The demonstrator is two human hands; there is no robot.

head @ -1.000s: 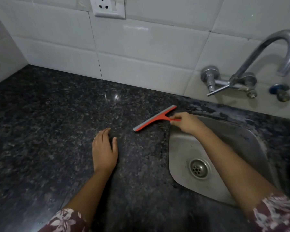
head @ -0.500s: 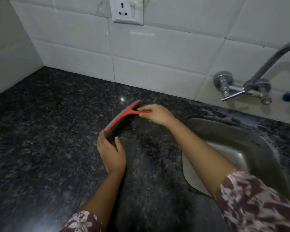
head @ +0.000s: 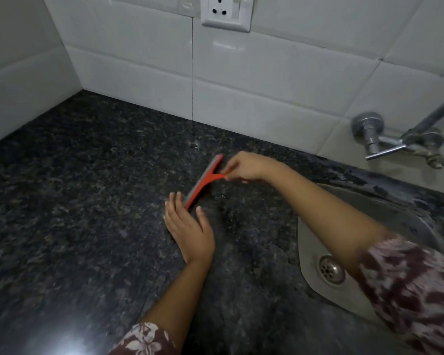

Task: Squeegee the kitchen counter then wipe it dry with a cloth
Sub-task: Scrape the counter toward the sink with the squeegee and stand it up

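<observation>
An orange squeegee (head: 203,181) with a grey blade lies tilted on the dark speckled granite counter (head: 75,213), blade edge down and facing left. My right hand (head: 246,167) grips its short handle from the right. My left hand (head: 187,224) rests flat on the counter, fingers apart, with the near end of the blade touching its fingertips. No cloth is in view.
A steel sink (head: 315,242) with a drain (head: 331,271) is sunk into the counter at the right. A wall tap (head: 385,140) sticks out above it. White tiled walls (head: 267,80) close the back and left, with a socket (head: 226,14) up high.
My right hand has carried the squeegee leftward from the sink edge across the counter, until its near end meets my left hand. The view has shifted right and down, showing the drain again.
</observation>
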